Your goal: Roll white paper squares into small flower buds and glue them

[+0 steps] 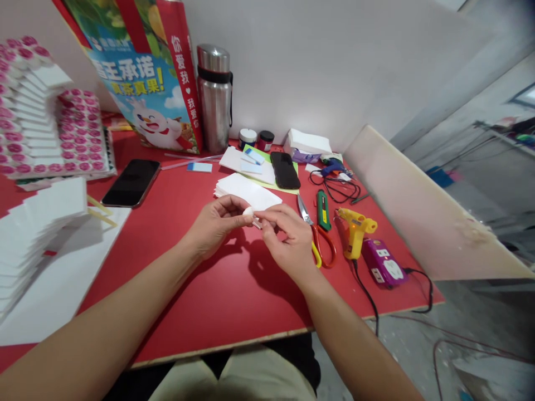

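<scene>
Over the red table my left hand pinches a small white rolled piece at its fingertips. My right hand meets it from the right, fingers closed on the other end of the same white piece, where a thin strip sticks out. Both hands hover just in front of a stack of white paper sheets. Red-and-yellow scissors lie right beside my right hand.
A yellow glue gun, green utility knife, purple power strip and cables lie at the right. Two black phones, a steel flask, a printed bag, small jars and stacked pink-dotted white pieces surround the table.
</scene>
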`<state>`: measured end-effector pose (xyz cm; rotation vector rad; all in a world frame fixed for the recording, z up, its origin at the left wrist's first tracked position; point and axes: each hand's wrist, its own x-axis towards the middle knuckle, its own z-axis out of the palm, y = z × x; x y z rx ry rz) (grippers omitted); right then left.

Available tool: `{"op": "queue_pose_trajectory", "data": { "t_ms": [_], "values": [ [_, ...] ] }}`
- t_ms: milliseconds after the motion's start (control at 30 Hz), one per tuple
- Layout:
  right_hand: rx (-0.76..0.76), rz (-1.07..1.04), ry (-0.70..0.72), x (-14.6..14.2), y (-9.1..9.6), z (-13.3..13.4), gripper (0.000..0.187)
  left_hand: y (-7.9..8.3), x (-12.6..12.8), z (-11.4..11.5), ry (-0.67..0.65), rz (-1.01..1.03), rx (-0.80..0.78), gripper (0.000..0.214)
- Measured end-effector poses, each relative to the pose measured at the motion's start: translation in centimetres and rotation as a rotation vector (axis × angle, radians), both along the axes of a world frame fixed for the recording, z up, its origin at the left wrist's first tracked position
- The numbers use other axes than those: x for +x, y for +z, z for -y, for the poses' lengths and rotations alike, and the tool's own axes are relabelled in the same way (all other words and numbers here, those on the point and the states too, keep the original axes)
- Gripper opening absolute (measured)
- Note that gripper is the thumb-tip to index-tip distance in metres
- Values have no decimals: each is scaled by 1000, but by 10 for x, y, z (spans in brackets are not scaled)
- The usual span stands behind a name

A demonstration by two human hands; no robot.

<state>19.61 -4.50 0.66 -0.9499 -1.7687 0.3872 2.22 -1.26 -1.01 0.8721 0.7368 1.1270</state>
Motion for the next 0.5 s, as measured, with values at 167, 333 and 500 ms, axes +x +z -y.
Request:
{"op": "queue_pose_trajectory", "data": {
  "t_ms": [167,333,500],
  "values": [
    [-7,10,-1,1,-1,0,24,0,-1,0,-6,-15,11,28],
    [-22,44,-7,2,-2,0,25,-4,-2,-1,-10,-47,46,28],
    [-12,47,13,4,0,-1,24,-5,-3,-1,-16,-79,52,28]
  ]
}}
